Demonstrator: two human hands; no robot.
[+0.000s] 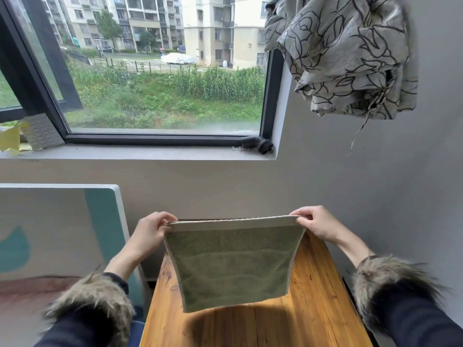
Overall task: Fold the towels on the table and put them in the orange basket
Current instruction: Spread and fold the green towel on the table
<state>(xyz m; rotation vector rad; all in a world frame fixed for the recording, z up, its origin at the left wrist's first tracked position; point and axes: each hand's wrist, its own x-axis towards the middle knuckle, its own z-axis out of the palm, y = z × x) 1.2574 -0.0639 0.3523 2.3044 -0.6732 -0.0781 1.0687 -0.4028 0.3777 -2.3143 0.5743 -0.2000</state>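
Hands: our left hand (152,227) and right hand (314,222) pinch green towel (233,266) corners | raised above table (313,321), edges aligned for folding

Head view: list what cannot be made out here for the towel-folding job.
- Orange basket: nowhere in the head view, so its place is unknown.
- Other towels: none visible; the held green towel hides part of the wooden table, and the bottom edge cuts off the near end.
- Towel's layers: pinched together by the left hand and right hand, so the count is unclear.
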